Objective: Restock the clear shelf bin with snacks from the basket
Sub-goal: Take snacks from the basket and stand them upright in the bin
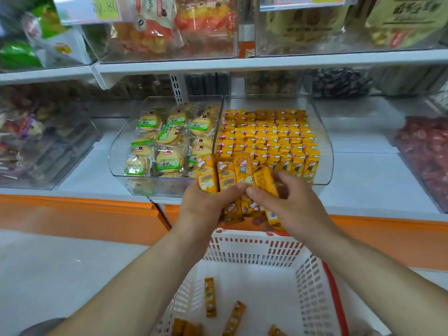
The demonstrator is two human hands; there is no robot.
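My left hand [206,207] grips a fanned bunch of yellow snack packs [226,174] just in front of the clear shelf bin [324,151]. My right hand [288,202] pinches one yellow pack [264,181] at the right side of that bunch. The bin's right half is packed with rows of the same yellow packs [266,134]. Directly below my hands stands the white basket [257,251], with several loose yellow packs [210,297] lying on its floor.
The bin's left half holds round biscuits in green-labelled wrappers [167,139]. Other clear bins of snacks flank it: mixed sweets at left [36,141], red packs at right [426,151]. An upper shelf [266,61] carries more bins. An orange shelf front [72,214] runs below.
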